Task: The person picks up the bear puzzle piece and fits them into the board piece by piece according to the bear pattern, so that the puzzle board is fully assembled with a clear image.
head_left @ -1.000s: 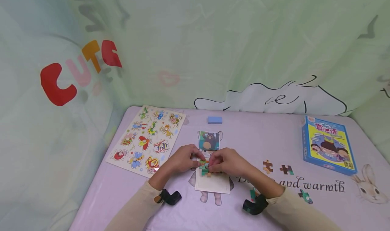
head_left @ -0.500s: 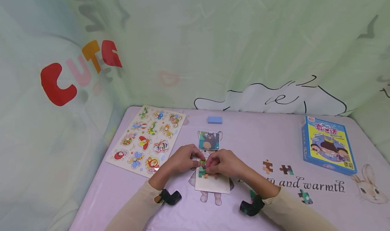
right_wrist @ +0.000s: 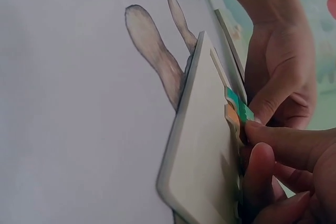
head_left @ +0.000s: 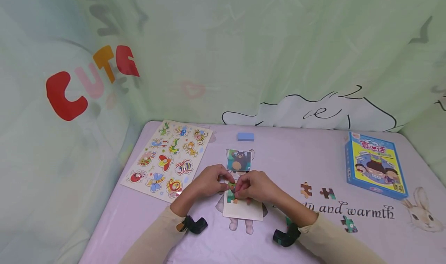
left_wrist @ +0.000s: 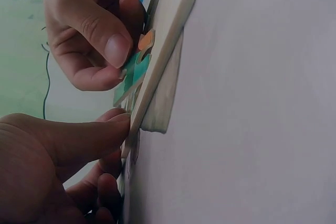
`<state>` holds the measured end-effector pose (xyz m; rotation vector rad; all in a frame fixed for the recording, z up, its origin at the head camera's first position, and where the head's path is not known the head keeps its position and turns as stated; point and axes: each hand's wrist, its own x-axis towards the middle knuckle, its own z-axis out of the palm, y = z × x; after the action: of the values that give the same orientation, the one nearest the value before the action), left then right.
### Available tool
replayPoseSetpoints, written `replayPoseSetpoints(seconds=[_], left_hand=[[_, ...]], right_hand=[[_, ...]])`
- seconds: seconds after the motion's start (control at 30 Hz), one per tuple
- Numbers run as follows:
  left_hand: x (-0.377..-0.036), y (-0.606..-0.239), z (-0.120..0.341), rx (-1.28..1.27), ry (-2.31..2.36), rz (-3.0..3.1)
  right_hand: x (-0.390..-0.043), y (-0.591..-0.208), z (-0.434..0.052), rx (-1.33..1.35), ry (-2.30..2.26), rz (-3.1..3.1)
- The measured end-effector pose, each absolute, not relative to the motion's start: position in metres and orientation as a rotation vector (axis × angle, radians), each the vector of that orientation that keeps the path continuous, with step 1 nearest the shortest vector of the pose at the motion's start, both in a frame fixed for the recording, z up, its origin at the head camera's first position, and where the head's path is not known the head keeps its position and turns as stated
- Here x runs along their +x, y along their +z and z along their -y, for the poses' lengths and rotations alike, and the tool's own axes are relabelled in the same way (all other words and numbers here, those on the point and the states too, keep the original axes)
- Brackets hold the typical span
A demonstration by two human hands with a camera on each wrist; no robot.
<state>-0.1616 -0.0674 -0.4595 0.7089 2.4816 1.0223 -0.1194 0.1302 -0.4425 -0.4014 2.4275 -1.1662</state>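
A pale wooden puzzle board (head_left: 244, 211) lies in front of the person, its lower part bare in the head view. The left hand (head_left: 210, 180) holds the board's upper left edge between thumb and fingers. The right hand (head_left: 258, 186) pinches a green jigsaw piece (left_wrist: 137, 72) with an orange patch, close over the board's left side; in the left wrist view the piece sits tilted against the frame. The fingers hide much of the board's upper part. Just beyond the board lies a square picture of a bear (head_left: 239, 160).
Loose jigsaw pieces (head_left: 306, 190) lie to the right, one partly hidden by the right wrist. A blue and yellow box (head_left: 377, 165) stands further right. An insect puzzle board (head_left: 167, 159) lies at left, and a small blue block (head_left: 245, 137) at the back.
The right hand has shifted slightly left, bringing the green jigsaw piece to the board's left side and straighter. The left hand has stayed at the board's edge.
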Motion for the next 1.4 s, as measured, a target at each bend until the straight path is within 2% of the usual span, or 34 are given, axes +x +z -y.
replayPoseSetpoints(seconds=[1.1,1.4], left_hand=[[-0.1629,-0.4627,0.0705,0.792,1.029,-2.480],[-0.1638,-0.4617,0.0696,0.748,1.036,-2.433]], right_hand=[[-0.1189,-0.4437,-0.1249,-0.288,-1.130,-2.464],[-0.1187,-0.4431,-0.1252,-0.285,-1.122,-2.466]])
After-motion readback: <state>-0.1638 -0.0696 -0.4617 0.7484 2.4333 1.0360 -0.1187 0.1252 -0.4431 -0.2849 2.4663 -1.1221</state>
